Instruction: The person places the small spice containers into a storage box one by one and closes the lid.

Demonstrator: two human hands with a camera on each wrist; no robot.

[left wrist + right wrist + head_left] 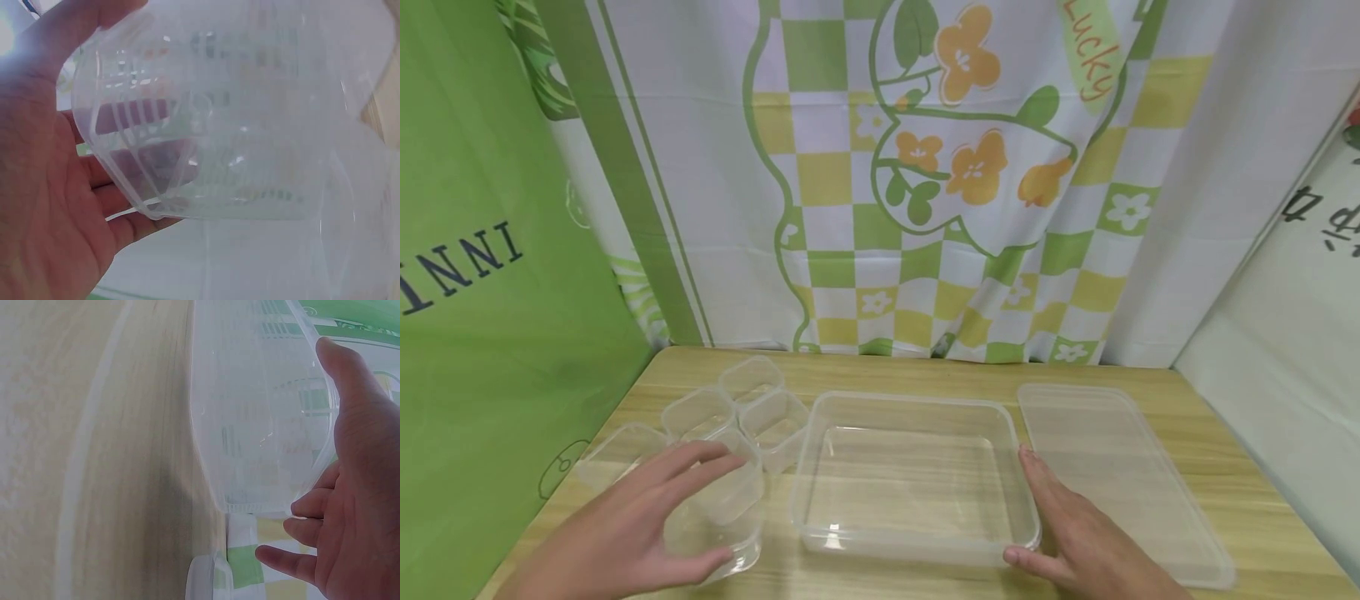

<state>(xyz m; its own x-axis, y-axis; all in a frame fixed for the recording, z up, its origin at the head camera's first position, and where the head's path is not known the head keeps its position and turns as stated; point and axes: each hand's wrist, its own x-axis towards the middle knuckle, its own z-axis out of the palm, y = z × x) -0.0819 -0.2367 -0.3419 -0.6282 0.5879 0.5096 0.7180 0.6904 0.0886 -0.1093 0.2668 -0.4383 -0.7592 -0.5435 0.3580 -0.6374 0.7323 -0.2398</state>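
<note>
My left hand curves its thumb and fingers around a small clear plastic container at the front left. Through its see-through wall, the fingers show behind this container in the left wrist view. In the middle of the table stands a large clear rectangular plastic box, upright and with its top uncovered. My right hand rests against this box's right side near the front corner, fingers fairly straight, thumb at the rim. Right of it a flat translucent lid lies on the table.
Several more small clear containers, among them one at the back and one beside the large box, stand close together at the left. The wooden table ends at a patterned curtain. A green cloth hangs at the left.
</note>
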